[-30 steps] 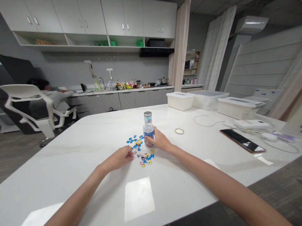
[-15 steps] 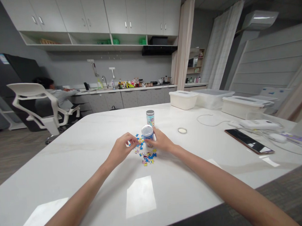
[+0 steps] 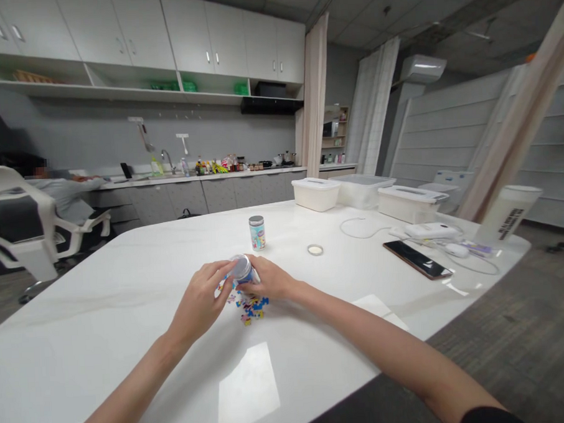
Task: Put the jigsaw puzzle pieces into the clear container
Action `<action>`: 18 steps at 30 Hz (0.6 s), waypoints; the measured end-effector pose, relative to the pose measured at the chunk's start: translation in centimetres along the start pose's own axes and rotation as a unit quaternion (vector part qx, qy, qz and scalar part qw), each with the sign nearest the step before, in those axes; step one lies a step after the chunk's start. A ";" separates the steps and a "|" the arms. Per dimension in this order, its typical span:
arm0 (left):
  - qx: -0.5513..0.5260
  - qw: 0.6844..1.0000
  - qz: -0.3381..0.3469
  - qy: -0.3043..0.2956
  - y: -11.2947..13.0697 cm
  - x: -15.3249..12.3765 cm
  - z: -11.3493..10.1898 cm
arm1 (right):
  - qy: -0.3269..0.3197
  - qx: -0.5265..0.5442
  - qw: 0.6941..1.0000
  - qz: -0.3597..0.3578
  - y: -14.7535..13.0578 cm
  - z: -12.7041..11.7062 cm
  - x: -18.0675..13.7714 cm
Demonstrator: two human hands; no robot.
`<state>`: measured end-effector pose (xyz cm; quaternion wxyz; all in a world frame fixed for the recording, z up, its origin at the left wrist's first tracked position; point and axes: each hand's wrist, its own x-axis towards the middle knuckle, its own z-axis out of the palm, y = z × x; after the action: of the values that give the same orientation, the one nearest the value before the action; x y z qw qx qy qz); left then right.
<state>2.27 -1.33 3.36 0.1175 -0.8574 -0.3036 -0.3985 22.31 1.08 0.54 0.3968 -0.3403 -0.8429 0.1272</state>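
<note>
My right hand [image 3: 272, 279] is wrapped around a blue can [image 3: 245, 278] with a silver rim, tilted a little toward my left hand. My left hand [image 3: 198, 302] has its fingers curled at the can's top rim, the thumb lower beside its wall; whatever it may hold is hidden. Small jigsaw puzzle pieces [image 3: 252, 307] in blue, yellow and pink lie in a loose pile below and in front of the can. Behind it a second, light-blue printed can [image 3: 257, 234] with a grey lid stands upright on the white table [image 3: 162, 248].
A round lid or ring [image 3: 315, 250] lies right of the cans. Farther right are a phone [image 3: 417, 259], cables and a white power strip [image 3: 430, 230]. Lidded plastic boxes [image 3: 316, 196] line the back. At the far left a person [image 3: 70, 192] sits beside a white chair [image 3: 18, 210].
My left hand has risen from the puzzle pieces to the can's rim. The can has tilted toward it in my right hand. The whole view has turned to the right.
</note>
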 end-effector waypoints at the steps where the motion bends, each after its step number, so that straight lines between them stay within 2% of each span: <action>1: 0.008 1.000 0.002 -0.007 -0.1 -0.1 0.1 | -0.002 -0.001 1.000 0.028 0.0 0.1 0.0; 4: 0.030 0.999 0.011 -0.027 -0.6 -0.3 0.5 | -0.031 -0.007 0.990 0.136 0.2 -0.2 0.4; 6: 0.037 0.998 0.026 -0.051 -1.2 -0.6 1.0 | -0.101 -0.016 0.979 0.175 0.7 -1.8 0.7; 7: 0.038 0.997 0.030 -0.064 -1.6 -0.8 1.2 | -0.138 -0.035 0.973 0.184 1.2 -3.4 0.9; 9: 0.047 0.996 0.035 -0.073 -2.2 -1.0 1.6 | -0.159 -0.110 0.959 0.208 2.4 -8.2 0.6; 12: 0.049 0.998 0.027 -0.041 -2.5 -1.0 1.5 | -0.095 -0.247 0.910 0.320 5.1 -17.9 -1.7; 15: 0.040 0.998 0.039 -0.020 -2.1 -0.8 1.1 | -0.039 -0.349 0.834 0.425 8.3 -27.4 -6.8; 18: 0.035 0.998 0.052 -0.010 -1.9 -1.0 0.9 | -0.018 -0.420 0.751 0.510 11.2 -33.5 -13.0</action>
<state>1.12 0.11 1.96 0.1653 -0.8712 -0.2734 -0.3728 58.80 -1.33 9.44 0.0753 -0.8493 -0.5201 -0.0498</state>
